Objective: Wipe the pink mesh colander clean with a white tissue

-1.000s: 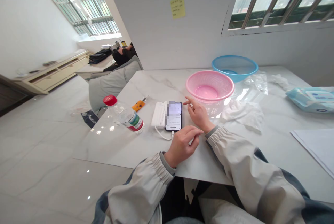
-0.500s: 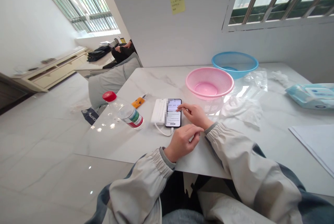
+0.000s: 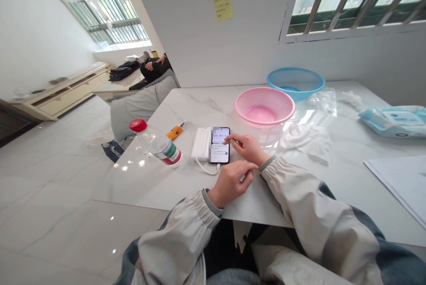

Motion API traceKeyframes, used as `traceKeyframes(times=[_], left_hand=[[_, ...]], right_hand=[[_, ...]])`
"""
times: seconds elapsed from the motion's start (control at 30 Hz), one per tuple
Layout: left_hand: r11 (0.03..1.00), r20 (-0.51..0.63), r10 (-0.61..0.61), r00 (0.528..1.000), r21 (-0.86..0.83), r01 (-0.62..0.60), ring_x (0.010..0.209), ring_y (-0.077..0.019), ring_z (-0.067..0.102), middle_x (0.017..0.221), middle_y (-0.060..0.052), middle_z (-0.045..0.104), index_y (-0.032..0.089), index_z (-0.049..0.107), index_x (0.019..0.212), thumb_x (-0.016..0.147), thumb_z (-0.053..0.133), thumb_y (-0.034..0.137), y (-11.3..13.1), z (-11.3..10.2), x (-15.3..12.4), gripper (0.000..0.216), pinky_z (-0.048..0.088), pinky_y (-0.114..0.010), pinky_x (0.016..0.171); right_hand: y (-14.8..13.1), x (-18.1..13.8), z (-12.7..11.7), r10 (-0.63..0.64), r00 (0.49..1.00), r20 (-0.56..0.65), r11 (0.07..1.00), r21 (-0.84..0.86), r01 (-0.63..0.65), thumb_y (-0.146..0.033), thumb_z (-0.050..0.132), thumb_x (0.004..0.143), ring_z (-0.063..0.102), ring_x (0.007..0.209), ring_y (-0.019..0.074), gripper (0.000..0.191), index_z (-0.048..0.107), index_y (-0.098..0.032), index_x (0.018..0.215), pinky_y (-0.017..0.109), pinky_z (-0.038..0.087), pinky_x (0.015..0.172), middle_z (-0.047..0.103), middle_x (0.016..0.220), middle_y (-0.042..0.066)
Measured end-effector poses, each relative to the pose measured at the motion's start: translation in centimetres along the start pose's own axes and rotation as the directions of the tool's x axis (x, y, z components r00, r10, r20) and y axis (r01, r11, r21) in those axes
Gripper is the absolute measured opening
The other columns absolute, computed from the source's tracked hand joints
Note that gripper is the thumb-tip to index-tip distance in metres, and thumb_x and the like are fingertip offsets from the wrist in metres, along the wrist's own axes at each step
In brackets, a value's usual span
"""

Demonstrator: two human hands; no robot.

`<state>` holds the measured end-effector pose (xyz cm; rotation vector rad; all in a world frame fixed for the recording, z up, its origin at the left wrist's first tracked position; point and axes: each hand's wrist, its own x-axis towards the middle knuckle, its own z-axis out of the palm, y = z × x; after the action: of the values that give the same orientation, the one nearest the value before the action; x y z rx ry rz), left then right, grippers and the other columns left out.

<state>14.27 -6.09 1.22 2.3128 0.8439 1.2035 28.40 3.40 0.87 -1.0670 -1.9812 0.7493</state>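
A smartphone [image 3: 220, 154] lies face up on the white marbled table, its lit screen showing a timer above and lines of text below. My right hand [image 3: 248, 146] reaches over its right edge with the index finger stretched onto the screen and nothing held. Just nearer to me, my left hand [image 3: 233, 183] hangs over the table, empty, fingers loosely bent and thumb apart. Its index fingertip is close to my right cuff; whether they touch I cannot tell. A white power bank [image 3: 200, 144] sits against the phone's left side, and a white cable [image 3: 203, 168] runs into the phone's lower end.
Left of the power bank stands a clear bottle [image 3: 163, 147] with a red cap, near an orange tag [image 3: 175, 132]. Behind my right hand are a pink basket [image 3: 264, 107], a blue basket [image 3: 296, 83] and crumpled white cloth [image 3: 304, 142]. Wipes [image 3: 396, 121] and paper [image 3: 399, 183] lie right.
The phone's lower screen area looks different, with a small round icon now at its right, and the timer reading has changed. Both hands hold nearly the same pose; the view has shifted slightly.
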Motion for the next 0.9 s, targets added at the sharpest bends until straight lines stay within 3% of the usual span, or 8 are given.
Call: traceKeyframes(times=[0.2, 0.37, 0.5, 0.57, 0.63, 0.7, 0.8, 0.9], left_hand=[[1.000, 0.029, -0.006, 1.000, -0.007, 0.006, 0.076, -0.0162, 0.074, 0.091, -0.005, 0.080, 0.020, 0.074, 0.112, 0.102, 0.053, 0.016, 0.0, 0.0, -0.1, 0.023, 0.060, -0.029, 0.073], [0.994, 0.102, -0.073, 0.992, -0.069, 0.080, 0.074, -0.0158, 0.072, 0.091, -0.004, 0.080, 0.020, 0.076, 0.111, 0.099, 0.054, 0.016, 0.2, 0.4, 0.6, 0.025, 0.057, -0.029, 0.073], [0.923, 0.220, -0.283, 0.934, -0.201, 0.327, 0.079, -0.0172, 0.072, 0.091, -0.004, 0.079, 0.021, 0.077, 0.105, 0.097, 0.060, 0.022, 0.9, 1.7, 3.6, 0.019, 0.057, -0.030, 0.075], [0.753, 0.282, -0.420, 0.863, -0.423, 0.505, 0.074, -0.0160, 0.071, 0.085, -0.005, 0.076, 0.019, 0.073, 0.108, 0.100, 0.060, 0.029, 1.1, 2.8, 5.8, 0.018, 0.058, -0.030, 0.074], [0.465, 0.381, -0.526, 0.760, -0.619, 0.633, 0.067, -0.0154, 0.070, 0.086, -0.006, 0.074, 0.016, 0.065, 0.115, 0.102, 0.059, 0.033, 1.0, 4.1, 7.8, 0.023, 0.059, -0.030, 0.066], [0.283, 0.376, -0.618, 0.690, -0.713, 0.642, 0.069, -0.0158, 0.071, 0.094, -0.008, 0.074, 0.014, 0.059, 0.120, 0.102, 0.062, 0.034, 0.5, 5.4, 9.3, 0.027, 0.062, -0.033, 0.068], [0.213, 0.289, -0.711, 0.641, -0.780, 0.588, 0.073, -0.0147, 0.071, 0.099, -0.008, 0.071, 0.014, 0.053, 0.124, 0.101, 0.065, 0.029, -0.8, 6.7, 9.9, 0.030, 0.065, -0.037, 0.078], [0.209, 0.236, -0.742, 0.627, -0.808, 0.551, 0.079, -0.0150, 0.073, 0.102, -0.007, 0.068, 0.015, 0.050, 0.128, 0.099, 0.068, 0.025, -2.4, 7.1, 9.5, 0.036, 0.066, -0.040, 0.087]], right_hand=[[0.3, 0.0, -0.5, 0.003, 0.981, -0.194, 0.997, -0.077, -0.018, -0.031, 0.048, 0.107, 0.046, 0.052, 0.0097, 0.031, 0.075, -0.022, 0.119, 0.027, 0.043, 0.067, 0.084, 0.105, 0.001], [0.0, -0.4, -2.3, -0.091, 0.900, -0.426, 0.952, -0.304, -0.047, -0.024, 0.046, 0.105, 0.066, 0.078, 0.0174, 0.034, 0.075, -0.022, 0.122, 0.032, 0.050, 0.083, 0.081, 0.114, 0.005], [0.1, -0.7, -5.1, -0.158, 0.822, -0.547, 0.855, -0.492, -0.163, -0.021, 0.047, 0.102, 0.066, 0.114, 0.0273, 0.039, 0.075, -0.022, 0.129, 0.039, 0.052, 0.100, 0.075, 0.127, 0.011], [0.7, -0.9, -7.0, -0.131, 0.761, -0.635, 0.809, -0.513, -0.288, -0.023, 0.049, 0.100, 0.062, 0.120, 0.0298, 0.040, 0.075, -0.021, 0.131, 0.043, 0.052, 0.105, 0.070, 0.134, 0.013], [1.8, -1.5, -9.3, -0.054, 0.690, -0.721, 0.753, -0.483, -0.446, -0.026, 0.053, 0.097, 0.058, 0.127, 0.0334, 0.044, 0.073, -0.018, 0.136, 0.050, 0.050, 0.110, 0.064, 0.144, 0.016], [3.3, -2.5, -11.9, 0.074, 0.641, -0.764, 0.678, -0.433, -0.595, -0.030, 0.056, 0.093, 0.054, 0.135, 0.0376, 0.053, 0.068, -0.015, 0.143, 0.055, 0.047, 0.113, 0.058, 0.153, 0.018], [5.6, -4.6, -15.7, 0.387, 0.579, -0.718, 0.496, -0.367, -0.787, -0.038, 0.059, 0.091, 0.057, 0.134, 0.0414, 0.060, 0.067, -0.017, 0.146, 0.057, 0.049, 0.110, 0.060, 0.150, 0.020], [7.2, -6.4, -18.0, 0.585, 0.563, -0.584, 0.397, -0.400, -0.826, -0.053, 0.069, 0.085, 0.068, 0.116, 0.0372, 0.060, 0.074, -0.019, 0.134, 0.049, 0.053, 0.097, 0.072, 0.128, 0.019]])
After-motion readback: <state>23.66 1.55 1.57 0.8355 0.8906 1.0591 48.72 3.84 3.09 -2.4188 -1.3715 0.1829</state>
